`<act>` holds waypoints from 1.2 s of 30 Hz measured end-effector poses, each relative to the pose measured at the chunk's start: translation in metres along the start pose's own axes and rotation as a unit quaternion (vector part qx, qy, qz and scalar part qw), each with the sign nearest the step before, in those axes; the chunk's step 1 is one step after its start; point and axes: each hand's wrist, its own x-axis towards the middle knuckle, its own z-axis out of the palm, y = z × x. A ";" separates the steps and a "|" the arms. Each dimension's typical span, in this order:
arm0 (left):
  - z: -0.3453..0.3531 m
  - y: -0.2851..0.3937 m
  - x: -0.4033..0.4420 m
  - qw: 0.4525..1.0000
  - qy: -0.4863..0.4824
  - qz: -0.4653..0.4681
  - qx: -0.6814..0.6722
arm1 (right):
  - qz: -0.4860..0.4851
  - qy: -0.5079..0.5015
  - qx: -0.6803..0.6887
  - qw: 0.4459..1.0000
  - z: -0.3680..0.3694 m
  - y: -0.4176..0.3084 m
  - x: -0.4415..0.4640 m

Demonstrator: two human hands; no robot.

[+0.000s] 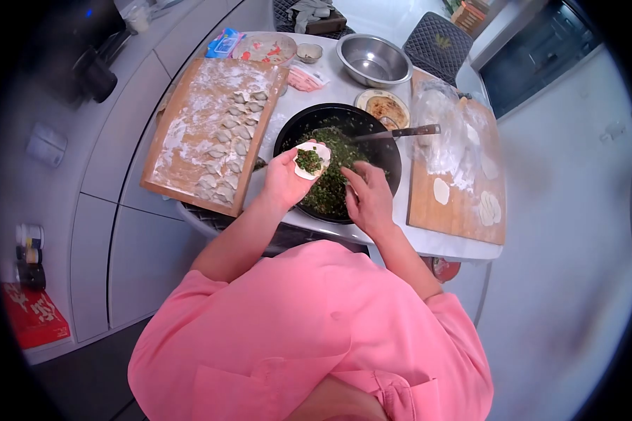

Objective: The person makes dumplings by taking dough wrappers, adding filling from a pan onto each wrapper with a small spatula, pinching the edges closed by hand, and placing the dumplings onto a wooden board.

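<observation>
My left hand (pixel 286 179) holds a round white dough wrapper (pixel 323 154) over the left part of a black pan. On the wrapper lies a heap of green filling (pixel 308 162). Just to its right, my right hand (pixel 369 194) is above the pan with its fingers apart and nothing between them. The black pan (pixel 393 163) contains chopped green filling. A utensil with a dark handle (pixel 416 131) leans across the pan's right rim.
A floured board (pixel 168 151) with several dumplings stands on the left. Another board (pixel 428 210) on the right bears flat wrappers and a plastic bag (pixel 439 119). Behind the pan are a steel bowl (pixel 374 57) and a plate with a browned flatbread (pixel 386 109).
</observation>
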 end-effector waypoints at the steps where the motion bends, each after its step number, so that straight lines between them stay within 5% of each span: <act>1: 0.000 -0.002 0.000 1.000 -0.020 0.008 0.016 | -0.019 -0.013 0.023 0.999 -0.004 -0.005 0.006; 4: 0.011 0.000 -0.002 0.999 -0.026 0.015 0.040 | -0.094 -0.034 -0.020 0.995 -0.003 -0.010 0.016; 9: 0.019 0.013 -0.002 0.978 0.109 -0.056 -0.170 | 0.008 -0.102 -0.108 0.989 0.006 0.009 -0.001; 22: 0.033 -0.003 -0.007 0.988 0.041 -0.087 -0.122 | -0.165 0.033 0.004 0.986 0.011 -0.020 0.028; 26: 0.032 -0.006 -0.015 0.987 -0.027 -0.095 -0.123 | -0.034 0.059 0.081 0.994 0.017 -0.019 0.028; 28: 0.031 -0.010 -0.019 0.997 -0.047 -0.053 -0.026 | 0.131 0.049 0.213 0.967 0.022 -0.014 0.027; 29: 0.031 -0.011 -0.021 0.997 -0.042 -0.043 0.039 | 0.134 0.050 0.211 0.967 0.023 -0.012 0.026; 32: 0.041 -0.011 -0.028 0.988 -0.003 -0.019 0.153 | 0.316 0.027 0.490 0.812 0.023 -0.010 0.025; 36: 0.036 -0.013 -0.028 0.988 -0.003 -0.008 0.154 | 0.293 0.019 0.462 0.837 0.030 -0.006 0.022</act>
